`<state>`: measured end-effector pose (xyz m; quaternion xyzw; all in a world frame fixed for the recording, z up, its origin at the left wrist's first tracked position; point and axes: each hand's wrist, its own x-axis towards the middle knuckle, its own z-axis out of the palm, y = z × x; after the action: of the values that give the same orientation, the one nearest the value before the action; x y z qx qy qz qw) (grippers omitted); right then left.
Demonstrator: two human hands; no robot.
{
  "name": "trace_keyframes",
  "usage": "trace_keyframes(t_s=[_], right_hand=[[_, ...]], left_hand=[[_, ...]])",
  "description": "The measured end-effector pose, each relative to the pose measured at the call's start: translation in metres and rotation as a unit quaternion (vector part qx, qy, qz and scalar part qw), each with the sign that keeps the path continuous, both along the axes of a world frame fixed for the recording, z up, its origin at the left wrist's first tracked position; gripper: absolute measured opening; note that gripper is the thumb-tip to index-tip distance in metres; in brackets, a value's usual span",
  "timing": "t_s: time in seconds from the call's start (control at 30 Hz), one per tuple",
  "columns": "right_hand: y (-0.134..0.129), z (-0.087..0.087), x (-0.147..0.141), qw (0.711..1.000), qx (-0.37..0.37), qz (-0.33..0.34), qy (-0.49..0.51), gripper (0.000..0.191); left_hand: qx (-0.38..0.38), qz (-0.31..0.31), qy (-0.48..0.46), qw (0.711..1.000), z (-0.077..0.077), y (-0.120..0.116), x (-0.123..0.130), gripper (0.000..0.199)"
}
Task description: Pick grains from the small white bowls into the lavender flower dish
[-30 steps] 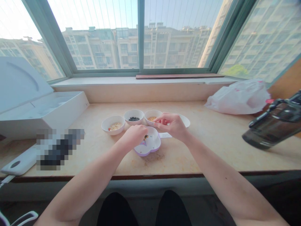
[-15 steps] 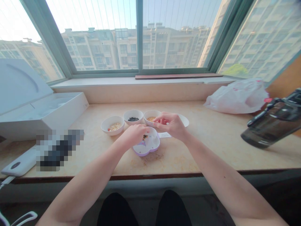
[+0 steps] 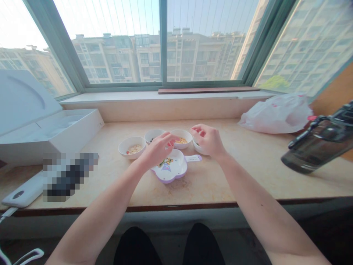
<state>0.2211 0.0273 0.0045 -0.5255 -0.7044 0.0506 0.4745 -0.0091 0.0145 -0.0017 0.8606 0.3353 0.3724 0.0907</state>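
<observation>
A white dish with purple edges and a printed cartoon figure [image 3: 173, 167] lies on the counter, mixed grains and beans in its upper left part. My left hand [image 3: 160, 147] hovers over its upper left edge, fingers stretched toward the bowl of yellow kernels [image 3: 188, 141]; it is open and holds nothing I can see. My right hand [image 3: 210, 140] is above the rightmost bowl [image 3: 199, 148], which it partly hides, fingers loosely bent and apart. Behind my left hand stands a bowl of black beans [image 3: 151, 134], partly covered. A bowl of pale pieces [image 3: 132, 154] stands at the left.
On the left are an open white box [image 3: 74, 129], a white power bank with a cable [image 3: 23, 193] and a blurred dark item [image 3: 68, 178]. A plastic bag [image 3: 275, 114] and a dark bottle [image 3: 314, 147] stand on the right. The counter's front edge [image 3: 176, 207] runs before my knees.
My left hand has lifted off the dish and its fingers have opened, uncovering more grains. My right hand has moved right, from the bowl of yellow kernels to the rightmost bowl.
</observation>
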Motion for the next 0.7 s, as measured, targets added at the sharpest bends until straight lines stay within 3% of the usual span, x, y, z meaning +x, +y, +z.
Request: trace_keyframes(t_s=[0.2,0.33,0.5,0.57,0.63,0.7], right_hand=[[0.012,-0.002,0.02,0.971,-0.091,-0.161,-0.152,0.026],[0.015,-0.005,0.029,0.947,-0.156,-0.205,-0.19,0.021],[0.016,-0.006,0.032,0.936,-0.207,-0.197,-0.204,0.017],[0.015,-0.005,0.03,0.944,-0.195,-0.185,-0.192,0.017],[0.014,-0.005,0.024,0.965,-0.156,-0.146,-0.153,0.018],[0.011,-0.004,0.015,0.988,-0.117,-0.059,-0.085,0.02]], left_hand=[[0.026,-0.016,-0.009,1.0,0.001,-0.008,0.003,0.031],[0.025,-0.02,-0.021,0.999,0.0,-0.007,0.004,0.031],[0.033,-0.026,-0.055,0.998,-0.002,-0.005,0.004,0.029],[0.04,-0.03,-0.067,0.997,-0.002,-0.005,0.004,0.029],[0.042,-0.03,-0.07,0.996,-0.003,-0.006,0.004,0.03],[0.041,-0.024,-0.068,0.997,-0.003,-0.006,0.005,0.03]])
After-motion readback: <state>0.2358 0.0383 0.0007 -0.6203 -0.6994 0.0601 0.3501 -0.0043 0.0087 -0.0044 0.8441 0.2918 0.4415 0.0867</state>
